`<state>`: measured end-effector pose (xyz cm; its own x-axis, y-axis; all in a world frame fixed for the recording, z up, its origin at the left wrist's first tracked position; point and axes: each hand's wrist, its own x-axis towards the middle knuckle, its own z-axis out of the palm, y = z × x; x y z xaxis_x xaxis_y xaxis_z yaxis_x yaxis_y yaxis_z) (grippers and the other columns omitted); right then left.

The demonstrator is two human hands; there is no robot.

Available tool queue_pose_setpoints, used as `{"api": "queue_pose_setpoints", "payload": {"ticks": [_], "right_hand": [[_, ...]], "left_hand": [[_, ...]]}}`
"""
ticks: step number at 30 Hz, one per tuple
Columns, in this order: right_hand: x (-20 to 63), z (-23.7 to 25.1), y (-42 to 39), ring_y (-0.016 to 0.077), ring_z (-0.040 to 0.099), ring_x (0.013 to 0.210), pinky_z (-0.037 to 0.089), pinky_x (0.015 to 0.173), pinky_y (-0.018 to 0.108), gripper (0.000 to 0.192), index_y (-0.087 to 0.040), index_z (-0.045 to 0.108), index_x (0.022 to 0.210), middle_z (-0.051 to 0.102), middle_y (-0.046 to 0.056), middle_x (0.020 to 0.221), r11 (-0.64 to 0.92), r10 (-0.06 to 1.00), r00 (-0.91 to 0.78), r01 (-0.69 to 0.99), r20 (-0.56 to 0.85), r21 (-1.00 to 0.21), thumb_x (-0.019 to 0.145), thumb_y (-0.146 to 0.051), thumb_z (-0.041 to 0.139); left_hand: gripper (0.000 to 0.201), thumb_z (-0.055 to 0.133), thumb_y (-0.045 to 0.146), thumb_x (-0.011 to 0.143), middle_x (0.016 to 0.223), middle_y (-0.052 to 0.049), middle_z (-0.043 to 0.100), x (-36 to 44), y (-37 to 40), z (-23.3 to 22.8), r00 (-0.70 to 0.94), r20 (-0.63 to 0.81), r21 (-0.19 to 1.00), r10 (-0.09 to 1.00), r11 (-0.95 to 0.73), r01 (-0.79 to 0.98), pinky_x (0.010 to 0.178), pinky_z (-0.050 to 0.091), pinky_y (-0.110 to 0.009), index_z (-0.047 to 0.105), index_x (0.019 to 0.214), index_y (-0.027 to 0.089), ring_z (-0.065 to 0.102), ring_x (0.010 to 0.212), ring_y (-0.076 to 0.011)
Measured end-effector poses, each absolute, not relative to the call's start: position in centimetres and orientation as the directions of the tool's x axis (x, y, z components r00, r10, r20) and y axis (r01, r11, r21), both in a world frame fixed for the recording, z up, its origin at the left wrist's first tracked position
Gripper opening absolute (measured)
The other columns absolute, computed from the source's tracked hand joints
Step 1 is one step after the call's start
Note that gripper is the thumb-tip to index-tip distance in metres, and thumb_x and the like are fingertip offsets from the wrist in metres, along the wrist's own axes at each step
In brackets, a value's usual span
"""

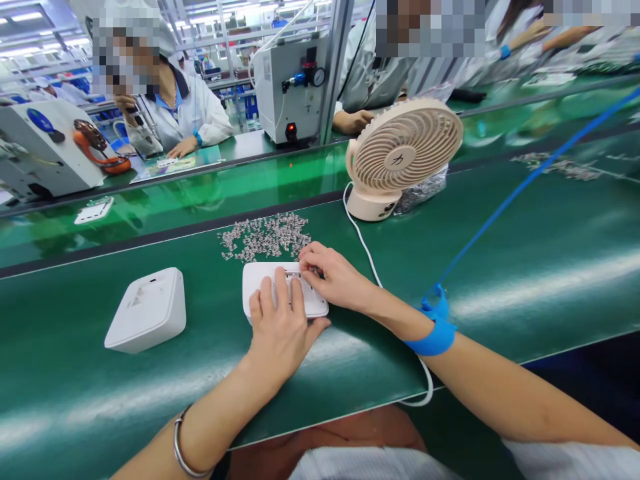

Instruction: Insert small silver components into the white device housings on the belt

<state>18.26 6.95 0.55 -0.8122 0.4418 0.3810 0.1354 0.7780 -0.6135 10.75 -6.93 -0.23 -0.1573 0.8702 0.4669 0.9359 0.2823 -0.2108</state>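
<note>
A white plastic casing lies flat on the green bench in front of me. My left hand rests palm-down on it, fingers spread over its near half. My right hand pinches at a slot along the casing's far edge; whether a small part is between the fingertips I cannot tell. Just beyond lies a heap of small grey metal parts. A blue strap circles my right wrist, its blue cord running up to the right.
A second white casing sits to the left. A beige desk fan stands behind right, its white cable trailing past my right arm. Across the belt, people in white coats work beside grey machines.
</note>
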Motion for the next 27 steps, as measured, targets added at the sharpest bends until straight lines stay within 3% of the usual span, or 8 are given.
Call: {"api": "queue_pose_setpoints", "payload": {"ticks": [7,12,16,23,27], "right_hand": [[17.9,-0.8,5.8,0.0194,0.049,0.076,0.037,0.069,0.031,0.015,-0.016,0.047,0.070,0.052,0.006,0.082,0.837,0.494,-0.689,0.211,0.530,-0.505,0.076,-0.003,0.042],[19.1,-0.9,5.7,0.0201,0.055,0.087,0.045,0.077,0.033,0.016,-0.015,0.058,0.079,0.056,0.008,0.096,0.774,0.504,-0.667,0.069,0.548,-0.629,0.083,-0.011,0.044],[20.1,-1.0,5.5,0.0216,0.054,0.102,0.046,0.088,0.034,0.025,-0.015,0.064,0.091,0.055,0.011,0.110,0.740,0.503,-0.680,0.019,0.534,-0.672,0.089,-0.018,0.040],[20.3,-1.5,5.5,0.0228,0.053,0.105,0.047,0.089,0.038,0.024,-0.015,0.064,0.093,0.053,0.012,0.115,0.788,0.469,-0.693,0.049,0.547,-0.614,0.091,-0.020,0.041],[20.4,-1.1,5.2,0.0263,0.052,0.102,0.048,0.084,0.041,0.026,-0.011,0.063,0.092,0.052,0.016,0.114,0.886,0.363,-0.730,0.079,0.579,-0.457,0.091,-0.018,0.038]], "left_hand": [[0.063,0.049,0.060,0.077,0.133,-0.016,0.047,10.5,-6.7,0.0,-0.178,0.439,-0.110,0.881,0.249,0.962,0.088,0.032,-0.045,0.055,0.123,0.016,0.045,0.113,-0.0361],[0.063,0.048,0.060,0.078,0.134,-0.016,0.045,10.6,-6.6,-0.1,-0.198,0.425,-0.100,0.883,0.263,0.960,0.089,0.031,-0.046,0.054,0.123,0.016,0.044,0.114,-0.0363],[0.061,0.045,0.060,0.080,0.132,-0.015,0.048,10.7,-6.6,-0.2,-0.171,0.468,-0.168,0.867,0.277,0.946,0.088,0.031,-0.044,0.056,0.121,0.016,0.046,0.112,-0.0346],[0.057,0.045,0.060,0.079,0.124,-0.013,0.056,10.8,-6.5,0.0,-0.105,0.551,-0.265,0.828,0.293,0.918,0.084,0.030,-0.041,0.061,0.112,0.016,0.050,0.104,-0.0315],[0.054,0.040,0.057,0.083,0.123,-0.012,0.057,10.8,-6.4,-0.1,-0.093,0.581,-0.273,0.808,0.302,0.913,0.085,0.030,-0.041,0.061,0.112,0.016,0.052,0.103,-0.0304]]}}
